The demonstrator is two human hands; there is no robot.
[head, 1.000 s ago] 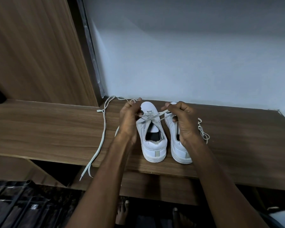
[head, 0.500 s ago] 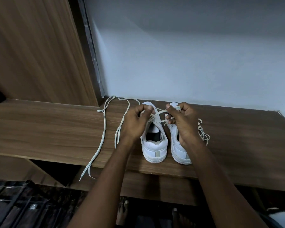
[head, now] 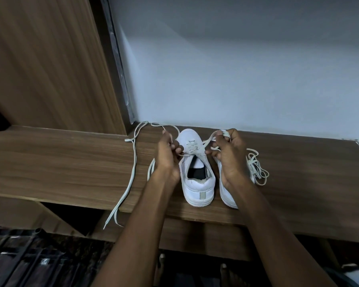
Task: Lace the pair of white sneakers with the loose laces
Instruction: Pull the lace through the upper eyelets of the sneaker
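Two white sneakers stand side by side on a wooden shelf point(head: 71, 162), heels toward me. The left sneaker point(head: 197, 179) has a lace crossed through its front eyelets. My left hand point(head: 167, 156) pinches one end of that lace at the shoe's left side. My right hand point(head: 229, 156) pinches the other end on the right and covers most of the right sneaker point(head: 226, 195). The long lace tail point(head: 133, 162) trails left across the shelf and hangs over its front edge. A second loose lace point(head: 257, 168) lies bunched to the right of the right sneaker.
A white wall point(head: 236, 79) stands close behind the shoes. A tall wooden panel point(head: 46, 63) rises at the left. Below the shelf's front edge I see a dark metal rack point(head: 29, 262) and bare toes point(head: 224, 268) on the floor.
My left hand moved right over the shoe, then back to its left side. My right hand shifted slightly and the lace ends are now drawn apart across the eyelets.
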